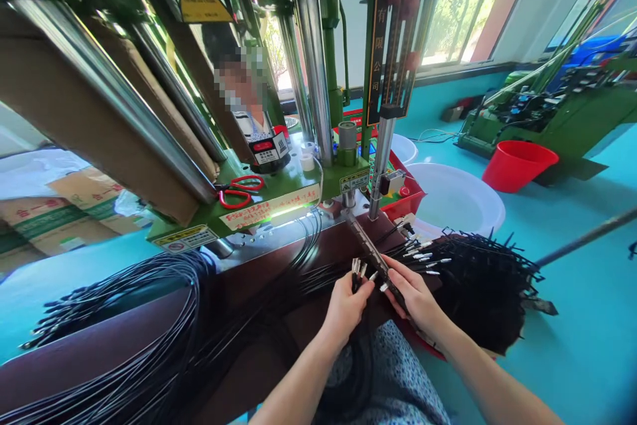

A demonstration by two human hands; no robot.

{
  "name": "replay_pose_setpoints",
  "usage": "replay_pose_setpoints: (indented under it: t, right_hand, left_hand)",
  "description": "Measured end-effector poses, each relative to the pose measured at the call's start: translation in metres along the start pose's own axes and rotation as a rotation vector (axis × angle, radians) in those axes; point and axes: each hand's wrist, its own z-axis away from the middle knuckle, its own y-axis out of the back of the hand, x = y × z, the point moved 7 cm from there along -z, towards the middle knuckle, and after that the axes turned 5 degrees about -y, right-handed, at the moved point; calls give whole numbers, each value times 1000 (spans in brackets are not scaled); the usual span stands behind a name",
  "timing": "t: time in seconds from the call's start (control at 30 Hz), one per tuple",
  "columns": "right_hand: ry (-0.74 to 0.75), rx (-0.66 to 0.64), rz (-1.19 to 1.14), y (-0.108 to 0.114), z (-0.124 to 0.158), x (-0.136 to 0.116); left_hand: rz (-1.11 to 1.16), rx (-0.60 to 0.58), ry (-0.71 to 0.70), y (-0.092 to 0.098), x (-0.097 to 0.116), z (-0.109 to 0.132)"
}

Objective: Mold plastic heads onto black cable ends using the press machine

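Note:
My left hand (347,305) is closed round a few black cables whose silvery connector ends (362,268) stick up above the fingers. My right hand (411,289) grips a long dark metal bar (368,242) with small slots along it, slanting up and away to the left. One pale connector (383,287) shows beside the bar, near the right fingers. Behind the hands, a bundle of black cables (318,279) runs across the brown bench (259,372). More cables with bare metal ends (423,256) lie just past my right hand.
A green press (279,196) with steel columns stands ahead, red-handled scissors (239,191) on its bed. Coiled cables (184,292) hang at the left. To the right are a heap of black moulded pieces (482,279), a white basin (452,199) and a red bucket (517,163). A person (246,120) is behind the press.

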Motion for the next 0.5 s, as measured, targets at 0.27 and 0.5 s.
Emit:
replay_pose_setpoints:
  t: [0.27, 0.5]
  right_hand:
    - [24, -62, 86, -1, -1, 5]
    - [49, -89, 284, -7, 2, 2]
  left_hand:
    - [6, -131, 77, -2, -2, -1]
    - [-36, -50, 22, 0, -4, -1]
